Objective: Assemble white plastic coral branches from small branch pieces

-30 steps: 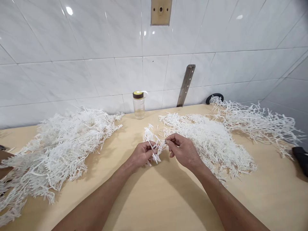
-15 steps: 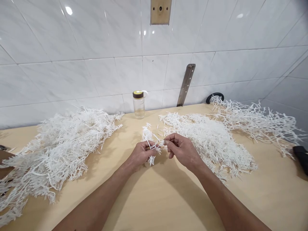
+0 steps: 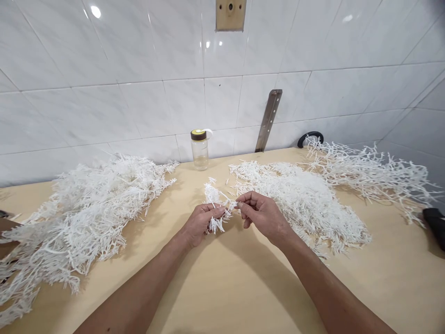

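A small white branched piece (image 3: 217,223) is between my hands at the middle of the table. My left hand (image 3: 200,224) is closed on it, thumb on top and fingers partly hidden. The fingertips of my right hand (image 3: 260,214) pinch the piece's right end. More white bits (image 3: 210,191) lie just beyond my left fingers. A low heap of short white pieces (image 3: 302,199) lies right beside my right hand. To the left, apart from my left hand, spreads a larger pile of white branched pieces (image 3: 93,213).
A clear bottle with a dark and yellow lid (image 3: 200,150) stands near the tiled wall. A metal strip (image 3: 269,121) leans on the wall. Long white branches (image 3: 371,174) and a black curved object (image 3: 310,138) are at the back right; a black object (image 3: 434,227) sits at the right edge.
My left thumb has stretched forward over the white piece, and the piece's lower tufts have turned and risen slightly. My right hand has barely moved.
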Available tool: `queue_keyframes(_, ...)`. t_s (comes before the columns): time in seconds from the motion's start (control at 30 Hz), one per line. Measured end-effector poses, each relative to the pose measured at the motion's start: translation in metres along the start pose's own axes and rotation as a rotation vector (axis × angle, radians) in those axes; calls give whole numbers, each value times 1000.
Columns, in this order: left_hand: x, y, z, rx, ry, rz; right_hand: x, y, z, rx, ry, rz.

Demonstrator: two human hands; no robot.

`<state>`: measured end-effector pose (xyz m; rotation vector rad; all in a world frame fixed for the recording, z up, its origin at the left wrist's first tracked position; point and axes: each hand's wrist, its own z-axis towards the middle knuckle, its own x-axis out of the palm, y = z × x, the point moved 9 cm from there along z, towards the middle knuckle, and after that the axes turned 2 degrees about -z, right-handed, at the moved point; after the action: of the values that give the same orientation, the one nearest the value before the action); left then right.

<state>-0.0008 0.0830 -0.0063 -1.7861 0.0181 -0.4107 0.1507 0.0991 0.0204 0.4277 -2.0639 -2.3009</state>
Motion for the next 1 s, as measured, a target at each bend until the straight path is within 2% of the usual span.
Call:
queue_keyframes(0.33, 1, -3, -1, -18, -22, -121, 0, -1, -1, 21, -24, -49)
queue_keyframes(0.5, -1, -1, 0, -36, -45, -90, -5, 10, -4, -6, -87, -137)
queue_keyframes(0.57, -1, 0, 0, -38, -60, -29, -13, 25, -9, -85, -197, -256)
queue_keyframes(0.63, -3, 1, 0, -43, -101, 29, -21, 47, -19, -235, -349, -386)
queue_keyframes(0.7, -6, 1, 0, -40, -162, 65, -17, 65, -29, -400, -411, -480)
queue_keyframes(0.77, -9, -1, -1, -16, -207, 70, -1, 71, -32, -500, -327, -545)
queue_keyframes(0.87, -10, -1, -1, 2, -220, 64, 21, 60, -29, -517, -168, -617)
queue_keyframes(1.0, -5, 2, -1, -8, -161, 68, 28, 43, -24, -464, -148, -687)
